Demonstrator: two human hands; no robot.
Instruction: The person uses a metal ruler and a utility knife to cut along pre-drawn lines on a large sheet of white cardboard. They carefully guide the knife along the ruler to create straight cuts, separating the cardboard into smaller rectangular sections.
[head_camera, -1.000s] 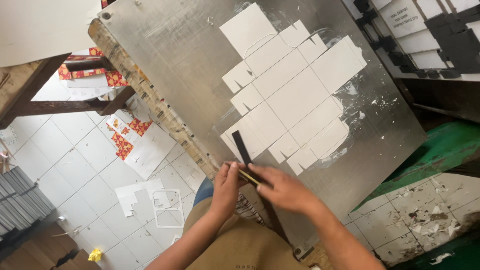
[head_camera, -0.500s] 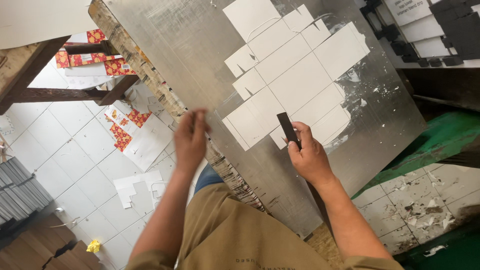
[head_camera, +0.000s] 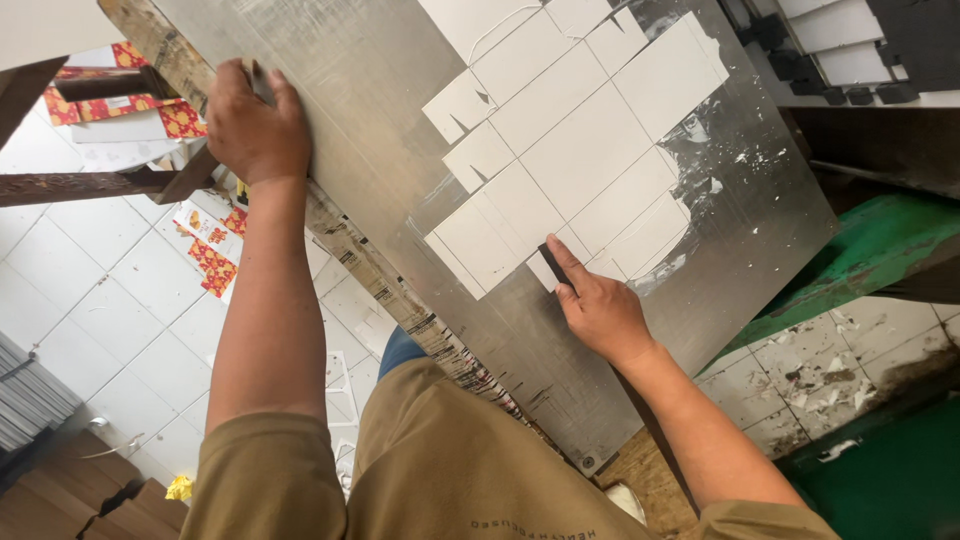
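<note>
Reaching out along the near edge, your left hand (head_camera: 255, 125) now grips the rim of the metal plate (head_camera: 380, 130) with fingers curled over it, well away from where it met the other hand a second ago. Your right hand (head_camera: 600, 310) has slid up onto the white die-cut carton blank (head_camera: 590, 150) and presses a dark strip (head_camera: 553, 258) flat under the forefinger at the blank's lower corner; half a second ago that strip was held upright off the sheet. By my judgement, the strip has gone from being carried to being set in place, with the far hand steadying the plate.

Along the near side, the plate overhangs a worn wooden edge (head_camera: 400, 300), close against your body. To the right, a green frame (head_camera: 880, 250) sits just beside the plate's corner. Between your hands the bare metal is unobstructed, and the tiled floor (head_camera: 90, 310) lies well below on the left.
</note>
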